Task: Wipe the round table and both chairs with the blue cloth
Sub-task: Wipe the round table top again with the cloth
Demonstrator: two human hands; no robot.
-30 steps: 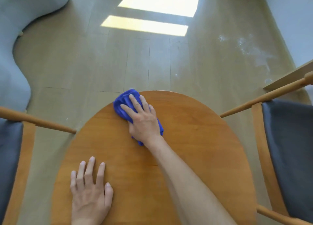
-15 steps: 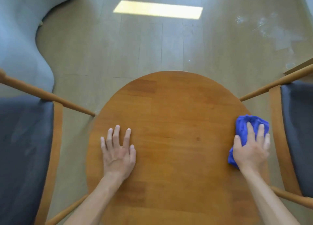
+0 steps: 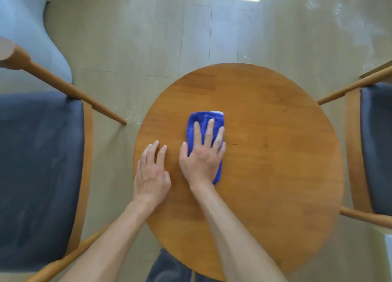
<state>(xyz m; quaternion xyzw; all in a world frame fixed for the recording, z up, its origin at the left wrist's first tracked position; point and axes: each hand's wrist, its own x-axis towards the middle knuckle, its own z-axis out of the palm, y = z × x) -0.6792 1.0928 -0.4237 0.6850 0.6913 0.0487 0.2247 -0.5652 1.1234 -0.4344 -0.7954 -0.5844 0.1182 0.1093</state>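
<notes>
While right hand [image 3: 203,156] presses it, blue cloth [image 3: 204,120] lies lengthwise near-to-far.

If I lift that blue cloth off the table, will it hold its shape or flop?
Likely flop: the blue cloth lies folded and bunched under the flat right hand. It looks soft and light, so it should drape. Pushed across the smooth round table, it probably slides and may bunch up.

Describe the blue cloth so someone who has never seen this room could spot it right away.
Find the round wooden table between two chairs. Left of its middle lies the blue cloth, folded, under the flat right hand. It is the only bright blue thing there; the left hand beside it rests on bare wood.
</notes>
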